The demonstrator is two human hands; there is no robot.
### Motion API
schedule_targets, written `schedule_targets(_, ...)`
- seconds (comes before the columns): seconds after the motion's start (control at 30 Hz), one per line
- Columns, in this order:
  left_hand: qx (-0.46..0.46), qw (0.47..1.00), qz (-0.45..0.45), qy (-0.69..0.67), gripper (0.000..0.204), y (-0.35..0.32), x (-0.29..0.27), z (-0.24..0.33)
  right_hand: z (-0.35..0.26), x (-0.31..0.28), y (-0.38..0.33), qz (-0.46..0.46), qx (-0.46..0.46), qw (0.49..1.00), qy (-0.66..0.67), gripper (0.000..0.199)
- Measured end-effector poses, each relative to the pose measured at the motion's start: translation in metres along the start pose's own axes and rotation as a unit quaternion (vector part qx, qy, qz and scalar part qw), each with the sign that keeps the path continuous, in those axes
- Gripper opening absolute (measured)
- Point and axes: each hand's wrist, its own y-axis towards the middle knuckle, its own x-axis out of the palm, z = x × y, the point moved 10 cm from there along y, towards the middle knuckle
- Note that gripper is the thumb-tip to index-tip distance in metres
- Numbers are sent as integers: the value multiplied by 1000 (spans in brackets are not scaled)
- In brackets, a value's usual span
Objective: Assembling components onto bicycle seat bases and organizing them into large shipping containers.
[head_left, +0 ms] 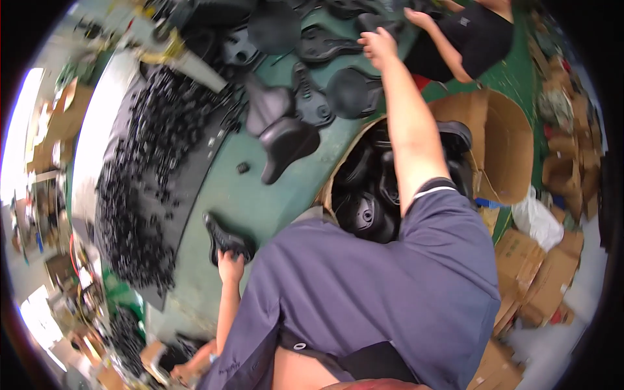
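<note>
My left hand [231, 265] is closed on the rear of a small black bicycle saddle [224, 237], seen at the near left part of the green table [279, 211]. Far out to the upper right stretches my right arm. Its hand [379, 49] has curled fingers at the edge of a dark saddle [376, 25], partly hidden by that hand. Between my hands lie a padded black saddle [292, 140], another overlapping it, and a saddle base with its underside up [312, 97]. A small black part [243, 168] lies alone on the table.
A heap of small black parts [156, 130] covers a dark sheet at left. Against my right side stands an open carton [481, 123] with several saddles inside. A person in black [468, 39] works at the far right. Another person's hand [188, 369] shows at lower left.
</note>
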Motion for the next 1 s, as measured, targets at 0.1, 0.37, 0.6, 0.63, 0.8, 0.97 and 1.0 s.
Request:
schedule_targets(0.1,9,999,33,1,45,1,-5,8,31,15,-11,-75,33,994,-75,60)
schedule_targets(0.37,-28,998,52,-3,44,-15,-1,0,134,164,-120,-282,35,852,-441,69)
schedule_targets(0.6,-36,996,70,29,60,-19,-18,-7,214,190,-133,-222,164,931,-238,83)
schedule_targets(0.63,-52,996,72,23,60,-22,-19,-14,213,191,-140,-198,177,936,-230,82)
schedule_targets(0.8,-59,994,77,48,71,-28,-29,-33,174,195,-215,-70,-16,970,-232,63)
schedule_targets(0.97,-22,991,110,70,47,-33,-46,-54,162,194,-315,13,-171,948,-267,79)
schedule_targets(1.0,-38,990,117,64,48,-32,-43,-69,160,204,-347,8,-180,947,-266,81)
